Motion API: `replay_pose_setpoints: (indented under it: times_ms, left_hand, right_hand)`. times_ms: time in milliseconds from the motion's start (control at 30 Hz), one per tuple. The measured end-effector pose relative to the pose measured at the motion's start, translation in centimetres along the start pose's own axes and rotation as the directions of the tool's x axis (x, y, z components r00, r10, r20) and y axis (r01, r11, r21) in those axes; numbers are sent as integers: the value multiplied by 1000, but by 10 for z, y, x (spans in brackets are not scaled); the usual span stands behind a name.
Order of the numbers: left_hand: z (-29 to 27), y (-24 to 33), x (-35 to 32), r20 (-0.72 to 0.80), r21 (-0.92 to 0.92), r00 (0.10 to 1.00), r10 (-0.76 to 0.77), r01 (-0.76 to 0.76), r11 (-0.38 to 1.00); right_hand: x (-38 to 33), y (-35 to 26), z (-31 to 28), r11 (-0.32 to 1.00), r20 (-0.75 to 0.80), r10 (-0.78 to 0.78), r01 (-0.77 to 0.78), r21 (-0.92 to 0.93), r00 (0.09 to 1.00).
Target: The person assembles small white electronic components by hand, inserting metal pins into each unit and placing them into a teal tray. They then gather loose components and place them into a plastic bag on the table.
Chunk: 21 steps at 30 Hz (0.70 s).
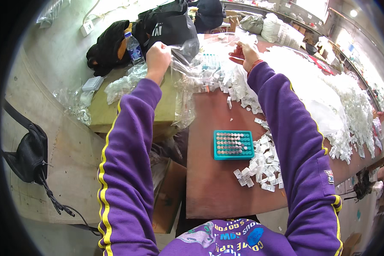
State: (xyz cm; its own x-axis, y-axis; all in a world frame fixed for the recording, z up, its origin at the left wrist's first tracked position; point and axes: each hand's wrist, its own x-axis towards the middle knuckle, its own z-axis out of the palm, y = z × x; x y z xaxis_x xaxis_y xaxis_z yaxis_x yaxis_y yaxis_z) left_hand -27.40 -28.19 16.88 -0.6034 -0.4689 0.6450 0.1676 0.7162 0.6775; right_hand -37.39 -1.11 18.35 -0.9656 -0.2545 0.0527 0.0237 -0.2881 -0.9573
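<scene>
Hanging by the surface's point(209, 183) left edge, film point(184, 96) seems light, slippery: pinch its rim. Left hand point(158, 60) clamps it; right hand's point(250, 52) fingers unclear.

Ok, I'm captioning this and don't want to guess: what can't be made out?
Head view:
Right hand: grip washed out by glare.
Small round silver pieces in the rectangular teal plastic tray: surface detail too small.
Small white plastic pieces: pile's right side hidden by purple sleeve.
Brown cardboard box: partly hidden by reddish-brown tabletop.
</scene>
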Motion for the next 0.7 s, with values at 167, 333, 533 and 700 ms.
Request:
replay_pose_setpoints:
  times_ms: [167, 333, 533, 700]
  left_hand:
    - [9, 3, -93, -6, -44, 999, -46, 45, 998]
    - [-6, 5, -152, 250, -356, 944, -214, 295, 887]
    - [-16, 16, -155, 400, -440, 838, -373, 532, 723]
    - [-20, 38, -156, 480, -444, 780, -402, 611, 656]
  right_hand:
    - [-27, 38, -23, 994, -7, 51, -52, -96, 999]
    - [-107, 52, -56, 932, 185, 220, -150, -331, 958]
    - [-198, 13, -96, 819, 245, 265, -84, -568, 933]
    - [-233, 4, -133, 803, 262, 151, 36, -595, 953]
